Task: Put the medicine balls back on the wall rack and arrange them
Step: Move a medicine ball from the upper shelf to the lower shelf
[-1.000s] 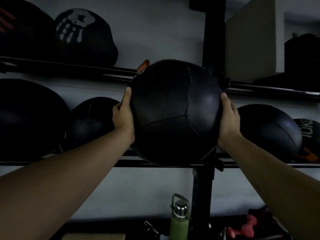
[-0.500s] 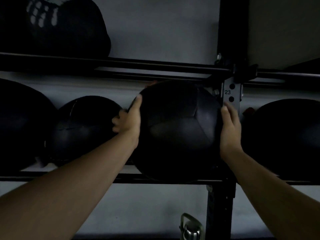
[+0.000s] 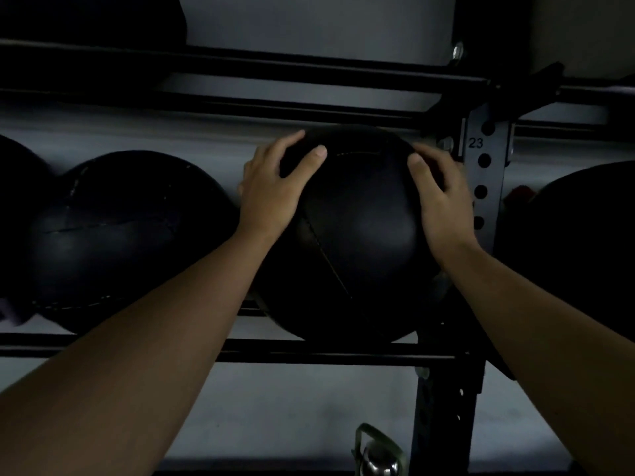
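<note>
A black medicine ball (image 3: pixel 357 235) rests on the middle shelf rails (image 3: pixel 309 355) of the black wall rack, just left of the upright post (image 3: pixel 484 187). My left hand (image 3: pixel 275 187) lies on its upper left side with fingers spread over the top. My right hand (image 3: pixel 443 197) presses on its upper right side, close to the post. Another black ball (image 3: pixel 127 235) sits to its left on the same shelf, nearly touching. A further ball (image 3: pixel 584 242) shows at the right, beyond the post.
An upper shelf rail (image 3: pixel 275 70) runs just above the ball, with another dark ball (image 3: pixel 103 18) on it at top left. A green bottle with a metal cap (image 3: pixel 378 455) stands below, beside the post. A grey wall lies behind.
The ball has gone from held in front of the rack to sitting on the middle shelf. Both hands have slid from its sides up onto its top.
</note>
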A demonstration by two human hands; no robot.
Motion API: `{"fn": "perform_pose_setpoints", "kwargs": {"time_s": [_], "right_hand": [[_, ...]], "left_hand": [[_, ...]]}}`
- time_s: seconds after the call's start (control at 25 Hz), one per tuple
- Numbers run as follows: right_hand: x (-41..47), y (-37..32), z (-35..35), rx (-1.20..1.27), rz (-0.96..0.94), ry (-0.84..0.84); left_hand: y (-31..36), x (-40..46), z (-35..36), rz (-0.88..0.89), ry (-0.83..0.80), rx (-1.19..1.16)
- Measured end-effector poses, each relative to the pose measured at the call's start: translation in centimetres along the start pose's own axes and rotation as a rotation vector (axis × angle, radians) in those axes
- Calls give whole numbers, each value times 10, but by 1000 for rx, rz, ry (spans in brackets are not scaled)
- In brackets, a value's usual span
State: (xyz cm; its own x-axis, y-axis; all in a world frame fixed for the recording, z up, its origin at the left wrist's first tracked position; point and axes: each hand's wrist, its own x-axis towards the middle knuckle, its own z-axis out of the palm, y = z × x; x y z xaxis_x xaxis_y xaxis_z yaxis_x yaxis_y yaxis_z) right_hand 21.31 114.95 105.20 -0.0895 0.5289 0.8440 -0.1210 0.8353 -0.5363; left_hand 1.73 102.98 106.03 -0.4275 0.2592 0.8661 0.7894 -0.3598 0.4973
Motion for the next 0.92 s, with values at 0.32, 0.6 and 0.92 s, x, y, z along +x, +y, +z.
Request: {"fn": "perform_pose_setpoints", "kwargs": {"time_s": [0.32, 0.6, 0.92], "right_hand": [[-14, -7, -14, -66, 30, -116], [-23, -14, -21, -162, 69, -189], [-146, -16, -32, -291, 264, -72]], "left_hand": [[18, -17, -22, -73, -173, -17], [24, -28, -30, -114, -254, 37], [-6, -121, -50, 34, -244, 80]]}}
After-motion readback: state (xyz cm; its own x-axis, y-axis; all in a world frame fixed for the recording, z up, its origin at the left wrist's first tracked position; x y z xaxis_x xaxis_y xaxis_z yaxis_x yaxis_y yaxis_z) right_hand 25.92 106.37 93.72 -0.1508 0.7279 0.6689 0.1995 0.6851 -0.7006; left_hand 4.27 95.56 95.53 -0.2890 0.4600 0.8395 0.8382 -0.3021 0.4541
